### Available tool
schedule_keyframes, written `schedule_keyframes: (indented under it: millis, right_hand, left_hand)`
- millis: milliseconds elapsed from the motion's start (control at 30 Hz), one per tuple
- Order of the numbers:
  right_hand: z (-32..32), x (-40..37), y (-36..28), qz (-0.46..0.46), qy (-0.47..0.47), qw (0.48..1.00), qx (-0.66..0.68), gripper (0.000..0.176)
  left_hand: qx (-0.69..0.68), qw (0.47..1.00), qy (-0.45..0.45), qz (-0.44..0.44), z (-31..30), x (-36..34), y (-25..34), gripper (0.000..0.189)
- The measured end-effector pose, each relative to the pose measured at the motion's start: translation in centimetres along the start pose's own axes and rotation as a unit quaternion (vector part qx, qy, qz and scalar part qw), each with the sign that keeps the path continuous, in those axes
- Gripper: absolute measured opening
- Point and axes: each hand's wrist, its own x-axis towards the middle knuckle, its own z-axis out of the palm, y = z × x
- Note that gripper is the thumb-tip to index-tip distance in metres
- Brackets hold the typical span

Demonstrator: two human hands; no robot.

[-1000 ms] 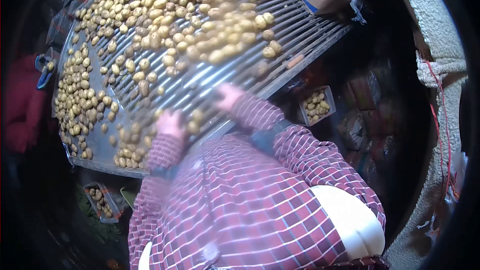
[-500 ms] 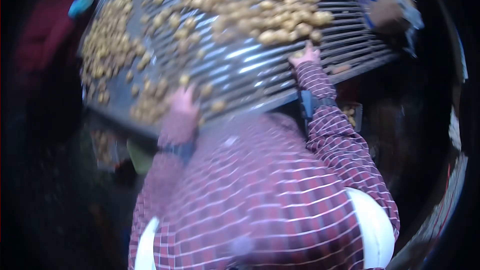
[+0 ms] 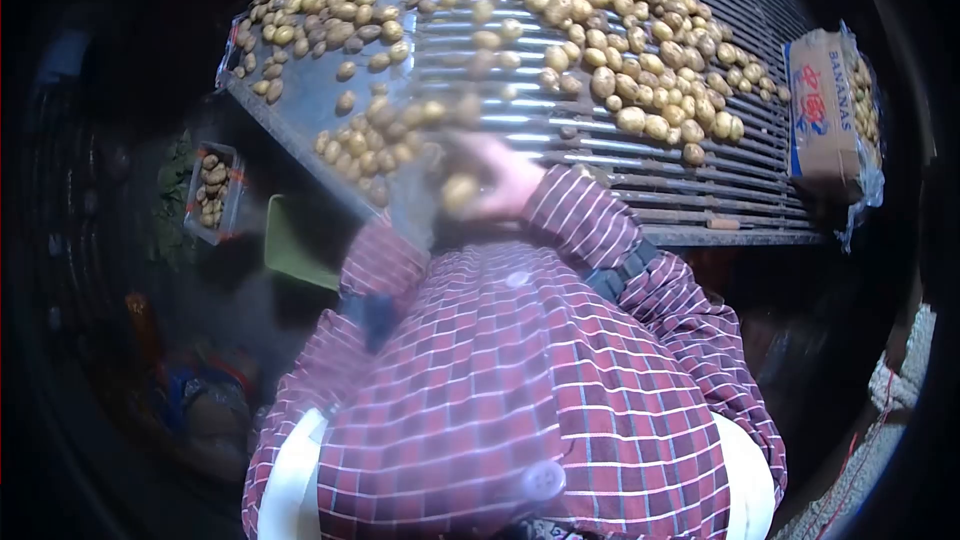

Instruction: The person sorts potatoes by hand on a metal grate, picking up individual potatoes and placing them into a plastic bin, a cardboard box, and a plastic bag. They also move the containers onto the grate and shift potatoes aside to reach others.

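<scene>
Above the near edge of the slatted metal table (image 3: 640, 180), my right hand (image 3: 507, 178) reaches left with its fingers curled around a potato (image 3: 460, 192). Close beside it is my left hand (image 3: 410, 202), so smeared by motion that its fingers cannot be made out. A cluster of potatoes (image 3: 368, 145) lies just beyond my left hand on a smooth metal sheet (image 3: 300, 90). Some potatoes between the cluster and my right hand are blurred. A large spread of potatoes (image 3: 650, 60) covers the slats farther back and to the right.
More potatoes (image 3: 330, 0) lie on the sheet's far left. A cardboard box (image 3: 825, 120) marked BANANAS, holding potatoes, stands at the table's right. Below the left edge are a clear crate (image 3: 212, 195) with potatoes and a green container (image 3: 295, 245). A small brownish piece (image 3: 722, 224) lies near the front edge.
My right hand has come left from the slats near the main spread to beside my left hand, a potato now in it. The view has turned, shifting the table.
</scene>
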Motion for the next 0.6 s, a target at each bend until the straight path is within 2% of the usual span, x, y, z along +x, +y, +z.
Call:
schedule_keyframes:
  millis: [33,100,133,167,200,267,300,333,367,400,433,467,500,533,567,600]
  right_hand:
    - [0.6,0.3,-2.1,0.014,-0.028,0.993,-0.118,0.089]
    - [-0.4,0.3,-4.2,0.115,-0.049,0.987,-0.1,0.087]
    - [-2.7,-0.7,-2.1,0.098,-0.015,0.995,-0.023,0.076]
    - [-4.3,-1.8,-1.7,0.135,0.048,0.99,0.003,0.06]
    - [-5.9,-2.5,-1.2,0.218,0.125,0.966,-0.064,0.055]
    - [-9.6,-5.7,5.9,0.258,0.226,0.926,-0.159,0.053]
    - [-10.9,-7.5,5.8,0.295,0.24,0.91,-0.161,0.052]
    - [-12.1,-9.8,9.8,0.279,0.271,0.912,-0.132,0.053]
    - [-12.2,-10.6,6.9,0.331,0.231,0.902,-0.156,0.052]
    - [-12.1,-12.3,9.4,0.361,0.223,0.893,-0.152,0.054]
    - [-12.0,-14.1,12.1,0.391,0.217,0.882,-0.147,0.056]
    - [-10.8,-13.8,9.6,0.401,0.178,0.892,-0.11,0.058]
    - [-9.7,-13.1,7.0,0.409,0.139,0.899,-0.073,0.059]
    - [-8.5,-13.8,10.5,0.374,0.124,0.907,-0.152,0.062]
    - [-7.0,-12.3,7.4,0.395,0.137,0.874,-0.25,0.061]
    - [-6.1,-11.6,7.4,0.397,0.131,0.869,-0.265,0.059]
  left_hand:
    - [0.001,1.0,0.024,0.02,0.5,-1.4,3.3,0.047]
    - [-0.091,0.981,0.115,-0.128,-1.6,-3.5,2.6,0.042]
    - [-0.143,0.956,0.169,-0.192,-2.6,-4.6,2.3,0.04]
    - [-0.266,0.934,0.162,-0.174,-4.2,-5.3,3.0,0.038]
    - [-0.385,0.896,0.154,-0.16,-5.7,-6.0,3.7,0.037]
    - [-0.605,0.777,0.096,-0.142,-12.4,-8.3,0.6,0.037]
    - [-0.537,0.802,0.178,-0.192,-13.6,-9.0,0.6,0.041]
    - [-0.461,0.813,0.252,-0.251,-14.7,-9.8,0.6,0.046]
    - [-0.264,0.808,0.41,-0.331,-15.1,-10.3,1.3,0.053]
    - [-0.029,0.832,0.384,-0.4,-18.0,-12.2,-2.0,0.06]
    - [0.21,0.807,0.332,-0.441,-20.8,-13.3,-5.3,0.068]
    - [0.255,0.834,0.344,-0.348,-19.1,-12.1,-2.9,0.061]
    - [0.187,0.865,0.362,-0.294,-18.1,-10.1,-1.5,0.057]
    - [0.115,0.887,0.377,-0.24,-17.3,-7.3,-0.7,0.052]
    - [0.104,0.902,0.363,-0.209,-14.4,-4.6,1.7,0.047]
    - [0.091,0.916,0.347,-0.178,-11.5,-2.0,4.2,0.043]
